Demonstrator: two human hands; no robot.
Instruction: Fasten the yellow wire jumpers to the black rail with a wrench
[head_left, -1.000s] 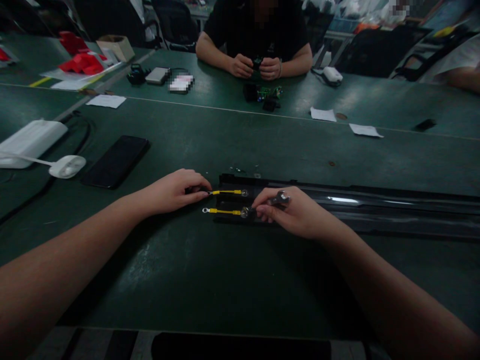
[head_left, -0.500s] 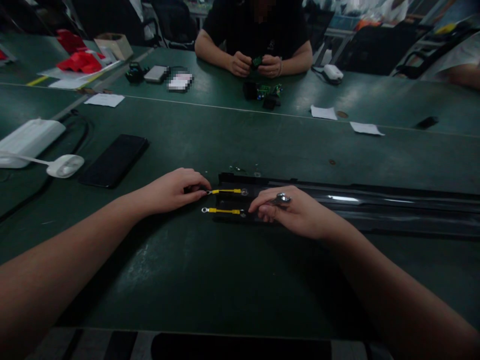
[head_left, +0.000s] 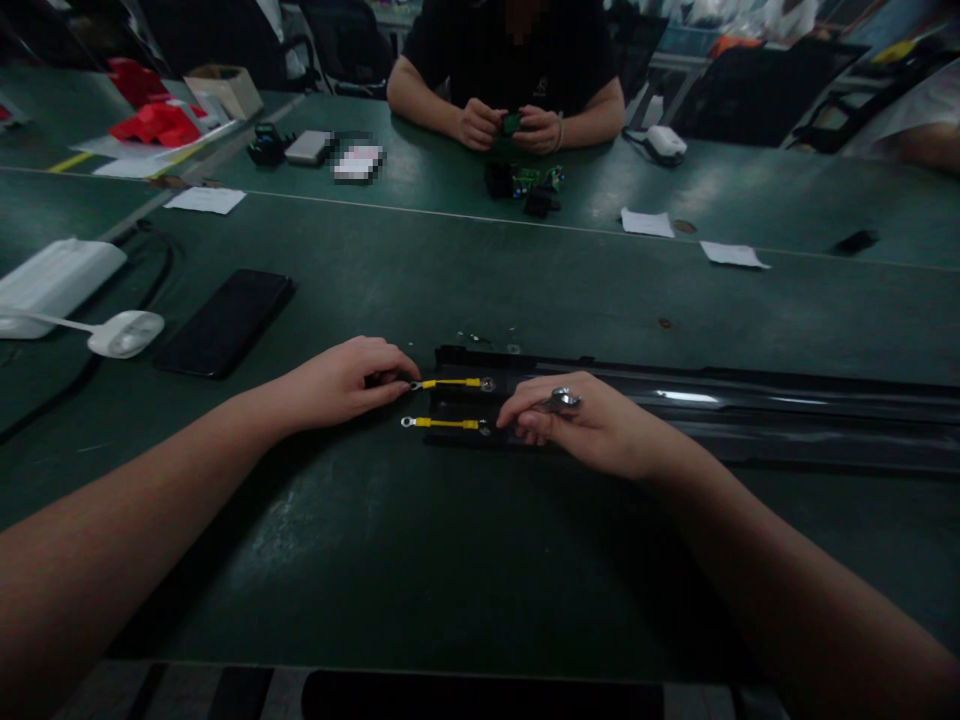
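Observation:
A long black rail [head_left: 750,415] lies across the green table [head_left: 450,520]. Two short yellow wires with ring ends sit at its left end: the far wire [head_left: 450,383] and the near wire [head_left: 439,423]. My left hand [head_left: 341,380] pinches the left end of the far wire. My right hand [head_left: 592,425] is closed on a small metal wrench [head_left: 559,402], whose other end rests at the near wire's right ring on the rail.
A black phone [head_left: 225,320], a white puck [head_left: 126,333] and a white box [head_left: 56,280] with black cables lie to the left. Paper slips [head_left: 731,255] lie further back. A person opposite [head_left: 517,60] handles small green parts [head_left: 525,182]. Red items [head_left: 154,120] lie far left.
My right hand has turned the wrench slightly, its shiny end dropping a little. My left hand keeps its pinch. The view has shifted slightly.

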